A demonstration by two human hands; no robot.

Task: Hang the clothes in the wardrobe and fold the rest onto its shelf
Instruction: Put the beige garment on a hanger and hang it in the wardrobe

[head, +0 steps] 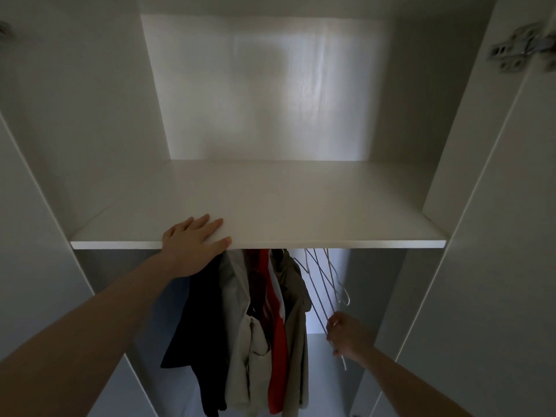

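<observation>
Head view, looking into an open white wardrobe (pixel 90 130). Left hand (pixel 192 245) lies flat on the front edge of the shelf (pixel 301 212), fingers straight and spread, palm pressing down, holding nothing. Shelf surface beyond the fingertips carries no folded items.

Just below and to the right of the left hand, under the shelf, hang the clothes: a black garment (pixel 198 326) nearest the wrist, then a beige shirt (pixel 240 341), a red garment (pixel 276 341), and a khaki piece (pixel 298 326) farthest right, all packed close and touching.

Right hand (pixel 346 335), lower and well apart from the left, fingers curled around the bottom of a wire hanger (pixel 323 299). Bare wire hangers (pixel 337 278) fan upward from this hand toward the underside of the shelf, tilted, just right of the khaki piece. Rail itself hidden by the shelf.

Metal door hinge (pixel 520 46) high above the right hand, on the wardrobe's side wall, blurred
</observation>
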